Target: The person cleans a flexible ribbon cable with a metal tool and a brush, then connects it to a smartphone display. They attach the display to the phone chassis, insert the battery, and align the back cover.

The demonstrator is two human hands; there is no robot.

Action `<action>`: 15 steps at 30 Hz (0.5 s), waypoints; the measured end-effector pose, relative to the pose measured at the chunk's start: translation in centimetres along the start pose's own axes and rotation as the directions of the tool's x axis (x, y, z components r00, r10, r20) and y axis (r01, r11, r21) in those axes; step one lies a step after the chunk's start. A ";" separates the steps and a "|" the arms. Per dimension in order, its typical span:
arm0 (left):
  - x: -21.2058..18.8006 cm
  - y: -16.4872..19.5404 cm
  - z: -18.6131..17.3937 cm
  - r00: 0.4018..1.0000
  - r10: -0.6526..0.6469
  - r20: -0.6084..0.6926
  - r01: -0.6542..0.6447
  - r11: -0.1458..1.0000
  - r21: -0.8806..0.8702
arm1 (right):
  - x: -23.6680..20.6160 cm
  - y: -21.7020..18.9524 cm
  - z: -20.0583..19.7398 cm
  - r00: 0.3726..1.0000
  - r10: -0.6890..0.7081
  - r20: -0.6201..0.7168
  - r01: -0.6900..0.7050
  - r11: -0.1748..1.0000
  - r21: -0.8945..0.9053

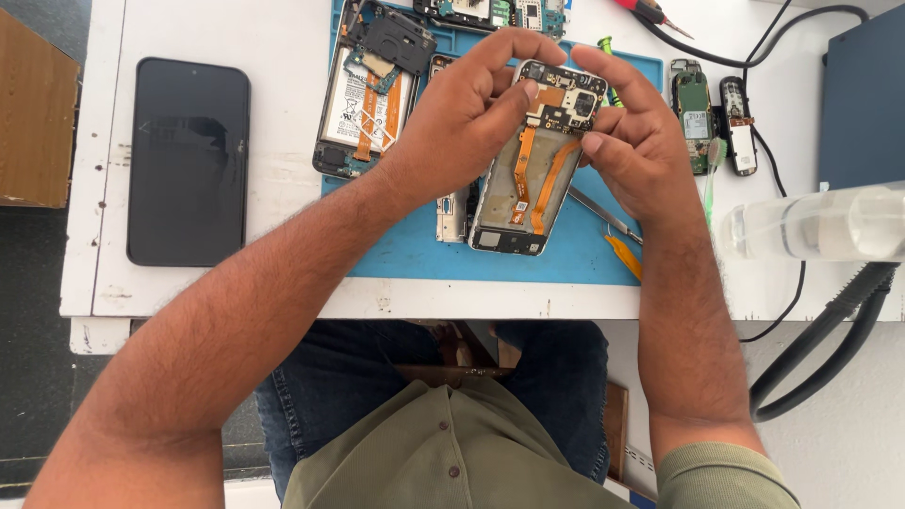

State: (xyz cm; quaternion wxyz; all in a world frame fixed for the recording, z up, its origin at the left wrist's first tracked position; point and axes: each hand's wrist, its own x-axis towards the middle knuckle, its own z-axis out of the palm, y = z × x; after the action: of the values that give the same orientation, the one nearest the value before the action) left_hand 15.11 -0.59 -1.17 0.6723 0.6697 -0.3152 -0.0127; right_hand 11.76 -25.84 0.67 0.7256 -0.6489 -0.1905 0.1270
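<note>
An opened phone (528, 170) with its back off shows a circuit board at the top and orange flex cables running down its middle. Both of my hands hold it above the blue work mat (584, 254). My left hand (467, 113) grips its left top edge, thumb resting on the board. My right hand (632, 127) grips the right top edge, fingers curled over the board. A second opened phone (368, 94) with a white battery lies on the mat to the left.
A whole black phone (189, 160) lies face up on the white table at left. Metal tweezers (603, 215), an orange pry tool (624, 254), small phone parts (715, 118), a clear bottle (820, 221), black cables (820, 330) and a dark box (863, 99) sit at right.
</note>
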 end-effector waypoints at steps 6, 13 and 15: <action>-0.1 0.1 0.4 0.999 0.038 0.008 -0.037 0.998 -0.058 | -0.1 0.3 -0.5 0.999 -0.021 -0.027 0.020 0.999 -0.025; 0.1 0.0 0.3 0.999 0.038 0.022 -0.037 0.999 -0.016 | 0.2 0.3 -0.3 0.998 -0.014 -0.064 0.009 0.997 -0.072; 0.0 0.0 0.3 0.999 0.043 0.022 -0.043 0.999 -0.019 | 0.2 0.2 -0.1 0.998 -0.015 -0.064 0.010 0.997 -0.077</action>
State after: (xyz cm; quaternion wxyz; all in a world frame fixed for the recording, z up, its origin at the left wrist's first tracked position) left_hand 14.95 -0.87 -1.23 0.6751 0.6563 -0.3369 -0.0085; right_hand 11.99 -25.80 0.46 0.7067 -0.6788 -0.1756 0.0940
